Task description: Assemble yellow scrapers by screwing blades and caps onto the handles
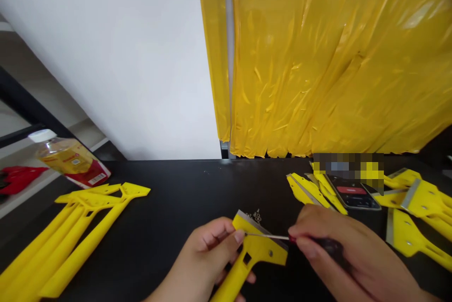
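Gripping a yellow scraper (263,249) over the black worktop (169,226), the left hand (208,259) has its thumb pressed to the flat head and its fingers curled beneath. From the right hand's (339,245) grip, that scraper head lies at nine o'clock, and the screwdriver (271,236) bridges the gap, its thin metal shaft reaching the head right beside the left thumb; whether its tip is seated in anything, I can't make out. The scraper's long axis runs from one o'clock down to seven, and the left hand is the nearer, being wrapped about it; the right grip is closed snugly round the screwdriver's dark handle, red at the collar. The head looks like smooth moulded plastic, with a squarish hole where its handle begins, a round metal screw (270,253) toward four o'clock and a steel blade along its far edge. Just past that, at twelve, sits a scatter of small metal hardware (258,217). At ten, slim bladeless scraper bodies (95,235) lie near a labelled bottle (74,160); at two, bladed scrapers (407,233) lie about a phone (356,198), before glossy, wrinkled yellow sheeting (318,57).
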{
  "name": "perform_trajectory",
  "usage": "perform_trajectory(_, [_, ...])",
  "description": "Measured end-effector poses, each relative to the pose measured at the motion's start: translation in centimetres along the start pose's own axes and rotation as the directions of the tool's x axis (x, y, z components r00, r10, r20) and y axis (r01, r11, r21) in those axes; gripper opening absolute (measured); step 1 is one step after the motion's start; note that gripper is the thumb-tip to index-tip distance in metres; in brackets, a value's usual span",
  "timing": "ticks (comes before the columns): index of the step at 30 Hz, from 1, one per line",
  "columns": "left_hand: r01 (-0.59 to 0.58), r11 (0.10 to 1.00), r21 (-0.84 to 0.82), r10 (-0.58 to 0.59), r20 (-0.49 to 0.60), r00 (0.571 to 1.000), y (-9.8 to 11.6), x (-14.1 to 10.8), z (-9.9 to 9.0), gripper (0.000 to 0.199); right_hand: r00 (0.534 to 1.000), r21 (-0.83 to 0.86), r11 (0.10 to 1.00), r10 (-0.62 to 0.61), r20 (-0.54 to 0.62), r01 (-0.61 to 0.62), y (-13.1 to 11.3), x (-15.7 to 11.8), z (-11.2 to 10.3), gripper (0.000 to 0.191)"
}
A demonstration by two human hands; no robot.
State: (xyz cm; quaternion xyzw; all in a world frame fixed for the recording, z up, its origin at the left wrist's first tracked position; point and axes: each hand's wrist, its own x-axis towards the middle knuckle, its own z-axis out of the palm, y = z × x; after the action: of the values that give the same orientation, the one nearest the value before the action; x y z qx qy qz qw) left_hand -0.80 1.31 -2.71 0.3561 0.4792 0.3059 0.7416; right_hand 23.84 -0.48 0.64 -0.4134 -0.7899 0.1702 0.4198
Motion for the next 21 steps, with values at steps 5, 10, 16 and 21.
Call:
perform_trajectory(5, [-0.028, 0.996, 0.088, 0.032, -0.045, 0.999, -0.1, -0.3, 0.2, 0.045, 0.958, -0.227, 0.931, -0.287, 0.024, 0.285, -0.8, 0.1, 0.1, 0.019])
perform_trajectory(10, [-0.062, 0.986, 0.153, 0.078, -0.097, 0.992, 0.3, -0.7, 0.7, 0.046, 0.942, -0.424, 0.845, -0.33, 0.065, 0.326, -0.9, -0.6, 0.5, 0.007])
perform_trajectory(16, [-0.079, 0.965, 0.249, 0.104, -0.087, 0.991, -0.4, -0.9, 0.5, 0.044, 0.946, -0.507, 0.806, -0.318, 0.066, 0.306, -1.1, -0.2, 0.2, 0.012])
perform_trajectory(21, [-0.113, 0.96, 0.255, 0.143, -0.102, 0.984, -0.3, -0.9, 0.6, 0.04, 0.958, -0.425, 0.866, -0.287, 0.011, 0.264, -1.4, -0.4, 0.3, 0.011])
